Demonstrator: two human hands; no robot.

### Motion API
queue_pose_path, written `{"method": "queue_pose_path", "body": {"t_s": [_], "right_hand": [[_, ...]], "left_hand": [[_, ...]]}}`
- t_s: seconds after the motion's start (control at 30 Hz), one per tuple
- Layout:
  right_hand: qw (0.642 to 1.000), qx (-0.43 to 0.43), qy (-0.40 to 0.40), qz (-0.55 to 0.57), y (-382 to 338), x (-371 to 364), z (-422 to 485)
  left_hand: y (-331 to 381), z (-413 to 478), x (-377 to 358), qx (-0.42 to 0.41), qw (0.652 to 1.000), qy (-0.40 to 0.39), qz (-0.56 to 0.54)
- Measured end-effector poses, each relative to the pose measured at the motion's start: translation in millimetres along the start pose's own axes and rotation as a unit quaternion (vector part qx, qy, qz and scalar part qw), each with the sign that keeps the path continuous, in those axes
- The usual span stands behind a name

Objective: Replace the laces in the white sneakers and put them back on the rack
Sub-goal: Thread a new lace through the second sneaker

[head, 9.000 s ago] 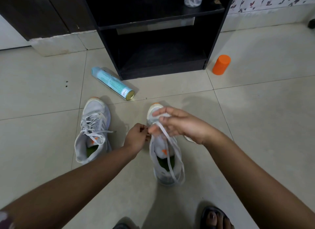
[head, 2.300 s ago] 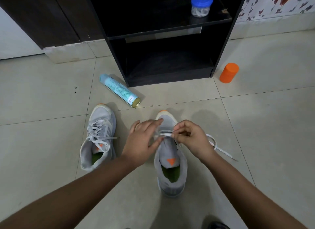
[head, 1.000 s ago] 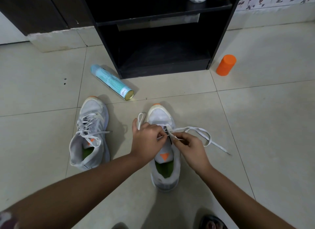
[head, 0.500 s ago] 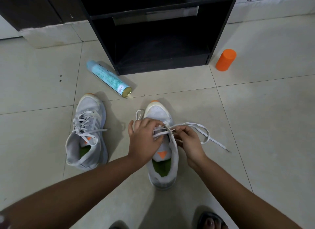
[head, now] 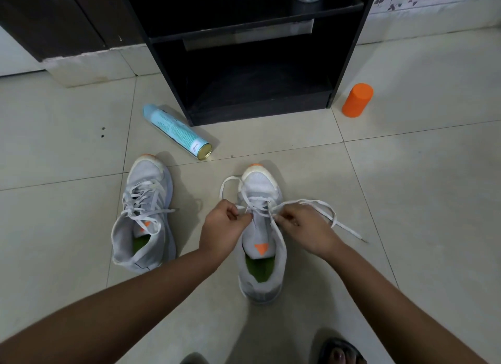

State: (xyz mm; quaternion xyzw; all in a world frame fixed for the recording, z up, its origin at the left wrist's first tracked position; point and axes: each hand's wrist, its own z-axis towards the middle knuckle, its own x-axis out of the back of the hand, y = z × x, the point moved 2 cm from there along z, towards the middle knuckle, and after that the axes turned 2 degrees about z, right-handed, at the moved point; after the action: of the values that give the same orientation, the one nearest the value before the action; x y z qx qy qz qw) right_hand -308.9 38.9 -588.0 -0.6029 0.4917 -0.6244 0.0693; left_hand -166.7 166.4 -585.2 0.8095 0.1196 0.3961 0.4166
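Head view: a black open-shelved rack (head: 349, 52) stands on pale floor tiles (head: 420, 187). Before it sit a laced white mesh sneaker (head: 146, 179) and a half-laced white mesh sneaker (head: 260, 187). Over the latter, the left hand (head: 222, 231) and right hand (head: 306, 228) each pinch its flat white lace (head: 320, 202). A pale-blue spray can (head: 176, 130) lies nearby, its print unreadable. An orange plastic cylinder (head: 357, 99) stands beside the rack.

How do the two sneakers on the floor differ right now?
The left sneaker is laced along most of its eyelets; the right sneaker is laced only near the toe. Nobody touches the left sneaker; the left hand and right hand pinch the right sneaker's lace. Both are white with green insoles.
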Motion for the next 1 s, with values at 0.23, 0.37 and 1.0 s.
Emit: {"method": "queue_pose_path", "body": {"t_s": [0.23, 0.37, 1.0], "right_hand": [[0.823, -0.177, 0.157, 0.517, 21, 18, -5], [0.512, -0.154, 0.242, 0.810, 41, 44, -14], [0.973, -0.095, 0.061, 0.202, -1, 10, 3]], "left_hand": [[-2, 8, 7, 0.025, 0.999, -0.035, 0.000], [-4, 8, 12, 0.021, 0.999, -0.031, -0.001], [6, -2, 12, 0.048, 0.993, -0.091, 0.064]]}}
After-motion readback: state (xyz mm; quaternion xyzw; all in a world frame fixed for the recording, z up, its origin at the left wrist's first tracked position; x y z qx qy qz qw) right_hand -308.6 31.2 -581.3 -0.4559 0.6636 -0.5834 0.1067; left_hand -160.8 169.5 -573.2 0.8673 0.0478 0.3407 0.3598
